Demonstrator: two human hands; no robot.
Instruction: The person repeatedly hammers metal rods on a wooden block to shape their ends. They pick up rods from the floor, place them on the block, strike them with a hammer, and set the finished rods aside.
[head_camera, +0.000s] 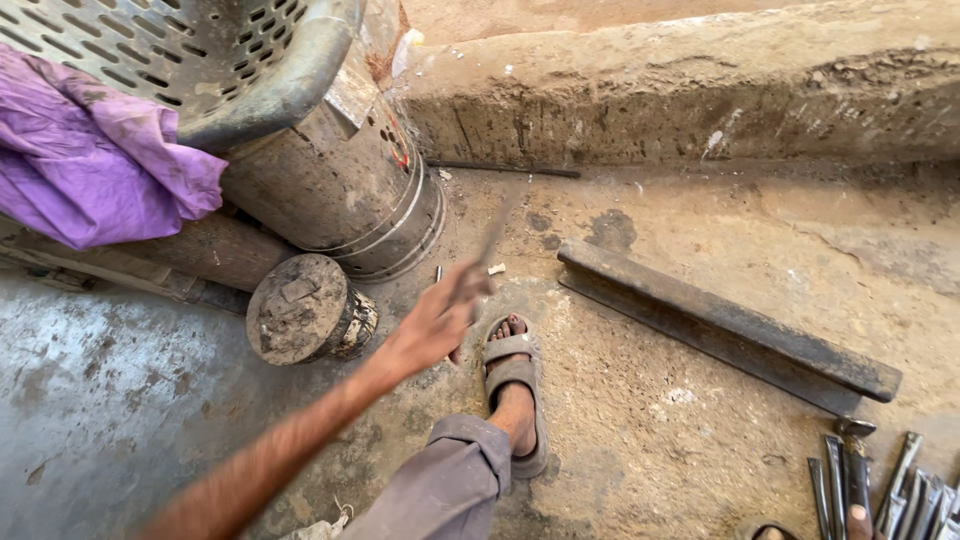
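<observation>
Thin grey metal rod (497, 228), blurred with motion, sticks up and away from the one hand (437, 318) in view, whose fingers are wrapped round its lower end; from the forearm's direction I take this to be the left hand, though that is not certain. The right hand is out of view. The rod hangs over the dusty concrete floor (700, 450), between the short rusty round metal stump (303, 310) and the long dark steel bar (725, 325). Judging by the blur, a swing or reposition of the rod is under way. A foot in a grey sandal (515, 385) stands just beside the hand. On the dented grey metal drum (345, 185) sits a small red marking; purple cloth (95, 160) drapes at upper left.
</observation>
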